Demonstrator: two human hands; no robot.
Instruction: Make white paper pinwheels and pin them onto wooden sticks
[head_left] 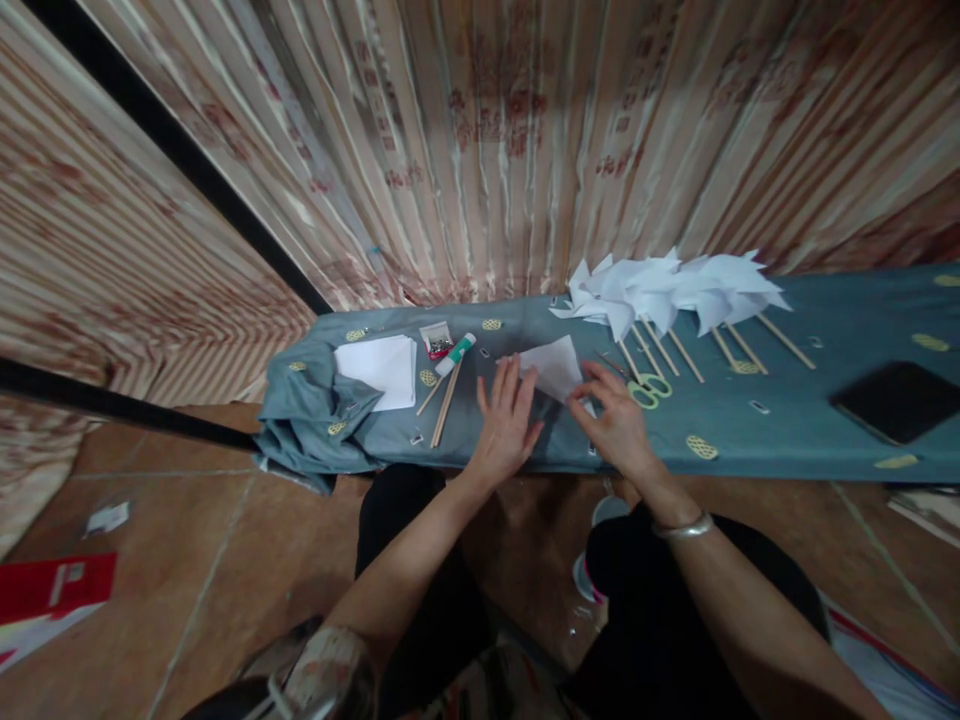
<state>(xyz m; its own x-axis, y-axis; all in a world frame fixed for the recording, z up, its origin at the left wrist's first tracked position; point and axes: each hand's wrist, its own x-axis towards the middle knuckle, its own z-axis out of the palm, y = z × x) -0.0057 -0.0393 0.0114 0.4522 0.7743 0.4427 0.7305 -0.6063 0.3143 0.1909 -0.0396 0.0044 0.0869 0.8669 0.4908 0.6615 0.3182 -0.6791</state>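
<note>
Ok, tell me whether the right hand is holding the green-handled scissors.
No, the scissors lie on the patterned cloth beside the right hand, which is at a white sheet's edge.

The one camera, worn on the head, looks forward and steeply down past the black-clad legs point(401, 515) at the cloth-covered table point(795, 440). It sits near enough that left hand point(504, 418) and right hand point(615, 418) show around mid-picture, yet takes in striped curtain point(525, 210) above and brown floor point(225, 530) below.
</note>
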